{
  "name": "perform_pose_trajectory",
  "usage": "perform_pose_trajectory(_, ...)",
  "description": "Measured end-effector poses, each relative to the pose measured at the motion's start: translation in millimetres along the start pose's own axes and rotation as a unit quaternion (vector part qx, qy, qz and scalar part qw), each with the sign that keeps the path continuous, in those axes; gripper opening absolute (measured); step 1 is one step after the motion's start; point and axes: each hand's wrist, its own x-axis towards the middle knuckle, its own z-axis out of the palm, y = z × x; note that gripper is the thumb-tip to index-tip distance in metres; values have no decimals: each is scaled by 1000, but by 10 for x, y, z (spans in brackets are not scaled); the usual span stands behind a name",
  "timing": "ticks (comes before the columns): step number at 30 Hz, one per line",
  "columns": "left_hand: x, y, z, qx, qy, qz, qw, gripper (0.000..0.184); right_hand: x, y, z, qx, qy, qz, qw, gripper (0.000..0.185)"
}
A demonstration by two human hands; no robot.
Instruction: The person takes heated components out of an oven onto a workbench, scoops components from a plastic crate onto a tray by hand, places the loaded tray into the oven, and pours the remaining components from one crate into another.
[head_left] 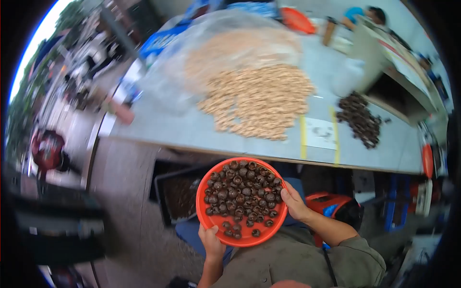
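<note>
Over my lap I hold a round orange-red plastic tray (249, 238) with a raised rim. Many small dark brown round pieces (242, 192) lie in it, several with openings like hollow shells; their exact kind is unclear. My left hand (212, 241) grips the rim at the lower left, thumb on top. On the right side, my right hand (294, 201) is closed on the rim, its other fingers hidden beneath. Beyond the tray, a spread of light tan pieces (261, 101) covers part of the grey table (153, 127), blurred by motion.
A clear plastic bag (168, 81) of tan pieces lies behind the spread. To the right are a dark brown heap (360, 117), a cardboard box (408, 72) and a taped white paper (320, 134). A black bin (177, 194) stands below the table. Another person (367, 17) is at the far right.
</note>
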Motion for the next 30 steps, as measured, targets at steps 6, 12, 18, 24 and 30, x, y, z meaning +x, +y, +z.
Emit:
perform_pose_trajectory(6,174,-33,1381,122,-319,-22,940,72,-1001,-1276,-797,151,236,-98,955,49)
perform_pose_trajectory(12,897,-357,1919,422,-238,273,831,54,-1948,-2141,-1584,57,431,-216,874,49)
perform_pose_trajectory(18,1661,-808,1987,648,-64,472,594,57,-2177,-2735,-2838,-32,587,-210,782,43)
perform_pose_trajectory(24,1746,-924,2015,667,-27,468,579,60,-395,-3667,-4692,-178,662,-38,727,49)
perform_pose_trajectory(30,1785,-906,1995,664,-14,462,588,59,246,-3883,-4907,-264,743,24,614,51)
